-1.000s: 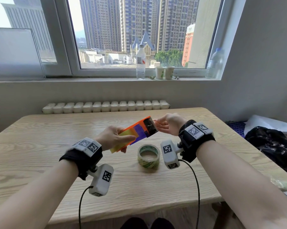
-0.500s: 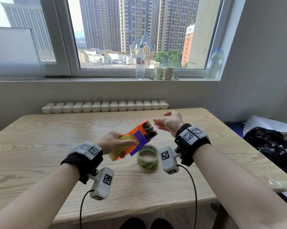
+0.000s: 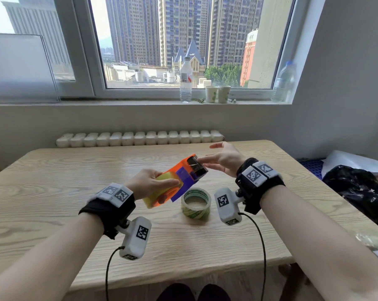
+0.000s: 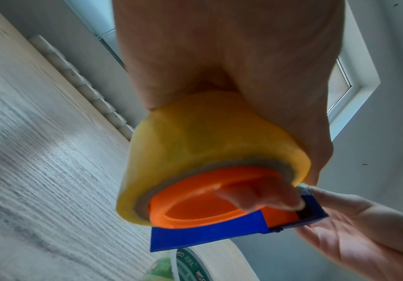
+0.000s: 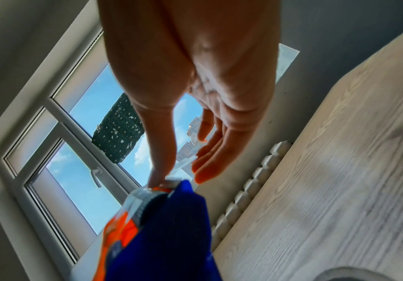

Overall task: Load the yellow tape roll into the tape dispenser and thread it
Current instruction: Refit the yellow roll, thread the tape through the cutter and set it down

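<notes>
Squarely in left grip [image 3: 150,185] — yellow tape roll [image 3: 160,190]

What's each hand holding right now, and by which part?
Left hand grips the tape dispenser at its roll end, fingers curled round the yellow tape roll. Right hand holds nothing; its straight fingers touch the dispenser's cutter end.

The yellow tape roll [image 4: 195,136] under my fingers [image 3: 168,183] looks smooth and slightly glossy, a translucent film wound on a dull cardboard core. The tape dispenser [image 3: 183,177] is hard plastic, orange and blue, with a satin sheen; its dark front roller may be rubber, though it blurs. The surface [image 3: 53,192] is pale wood grain, matt. The green-printed tape roll [image 3: 196,203] lying there shines like clear film.
</notes>
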